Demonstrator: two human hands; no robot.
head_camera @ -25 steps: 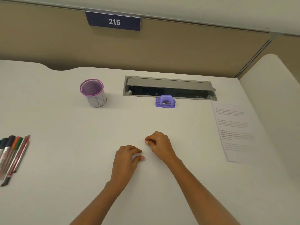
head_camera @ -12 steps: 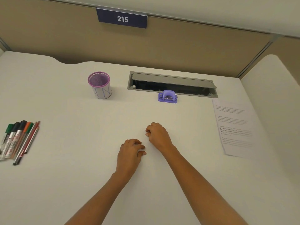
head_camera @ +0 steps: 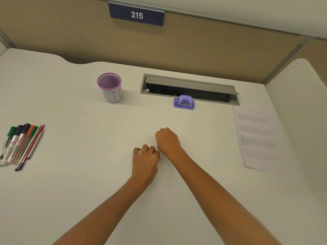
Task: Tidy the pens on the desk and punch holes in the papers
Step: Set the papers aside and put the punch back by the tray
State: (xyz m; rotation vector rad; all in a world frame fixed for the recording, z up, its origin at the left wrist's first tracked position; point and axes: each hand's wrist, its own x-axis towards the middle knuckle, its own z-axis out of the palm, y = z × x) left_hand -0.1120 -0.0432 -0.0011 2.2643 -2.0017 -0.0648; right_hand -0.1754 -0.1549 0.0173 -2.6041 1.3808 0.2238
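Several markers and pencils lie side by side at the desk's left edge. A purple mesh pen cup stands upright toward the back, with nothing visible inside. A small purple hole punch sits in front of the cable tray. Printed paper lies at the right. My left hand and my right hand rest on the desk's middle, fingers curled, holding nothing, almost touching each other.
A grey cable tray with its lid raised is set into the white desk at the back. A tan partition with a "215" sign stands behind. A white side panel bounds the right.
My view has shifted so the pens sit further into frame. Both hands stayed in the desk's middle, and the left hand has drawn closer to the right one.
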